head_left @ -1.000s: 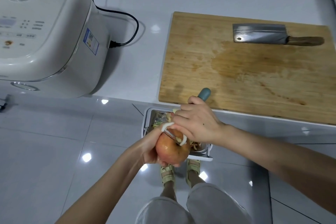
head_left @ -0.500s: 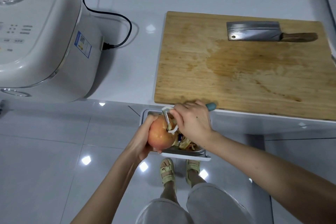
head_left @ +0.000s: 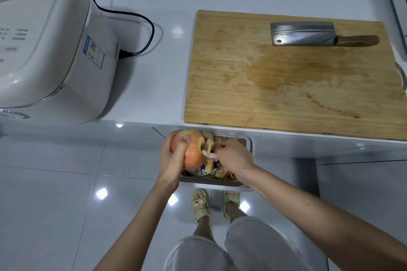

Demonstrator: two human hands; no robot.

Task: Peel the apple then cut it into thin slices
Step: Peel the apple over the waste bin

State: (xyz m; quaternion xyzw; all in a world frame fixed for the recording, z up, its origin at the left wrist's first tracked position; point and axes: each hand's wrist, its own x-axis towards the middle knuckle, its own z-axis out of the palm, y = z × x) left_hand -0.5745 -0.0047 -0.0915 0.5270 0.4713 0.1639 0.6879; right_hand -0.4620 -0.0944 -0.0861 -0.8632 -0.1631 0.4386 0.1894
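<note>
Two hands are busy just off the near edge of the cutting board (head_left: 286, 86), and the apple (head_left: 195, 154) sits between them, held in the air in front of the board's near-left corner, with the waste bin (head_left: 251, 145) open below that same edge. Left hand (head_left: 171, 160) has its fingers (head_left: 184, 142) wrapped round the fruit; right hand (head_left: 234, 157) is curled tight on the peeler (head_left: 210, 154), only the white head showing, handle buried in the palm. A loose strip of peel (head_left: 201, 142) hangs at the blade, and most of the apple looks red to me, so I'd call this early in the peeling, slicing a long way off. To do this stroke well: light pressure, blade laid flat to the curve, one long pull that ends clear of the left thumb, then a small turn of the fruit so the next strip overlaps the bare band. Bare flesh gets slippery, so the left grip wants skin under it while it can. Let the strip drop into the bin, where scraps lie already. Toward the board's far-right corner the cleaver (head_left: 308, 34) lies flat, untouched, handle pointing right, ready for the cutting; the board shows a damp stain in its middle, worth a wipe before slicing. Left of the board on the table (head_left: 171, 6) stands the rice cooker (head_left: 44, 39), plugged in, well apart from all this.
</note>
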